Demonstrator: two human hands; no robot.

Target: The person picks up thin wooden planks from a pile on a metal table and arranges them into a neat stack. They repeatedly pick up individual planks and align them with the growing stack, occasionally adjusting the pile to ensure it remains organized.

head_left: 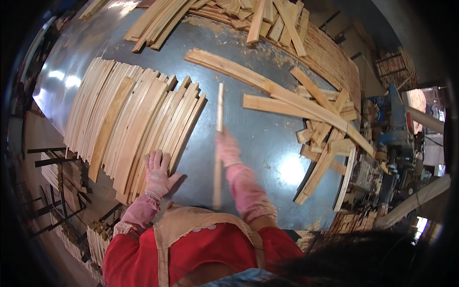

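My left hand [158, 176], in a pale pink glove, lies with spread fingers on the near end of a row of wooden slats [131, 112]. The slats are packed side by side on the metal table [201, 129], and one darker slat rests crosswise on top. To the right of the row, my right hand [226, 147], gloved as well, is closed around the middle of a single wooden slat [219, 107]. That slat points away from me and is somewhat smeared by motion. Its near end reaches close to my apron.
A jumbled pile of boards [330, 117] lies on the right, with a long board [287, 98] across it. More loose pieces [267, 19] sit on a wooden sheet [334, 69] at the back. A bundle of boards [160, 21] stands far left. Machinery [392, 124] is beyond the right edge.
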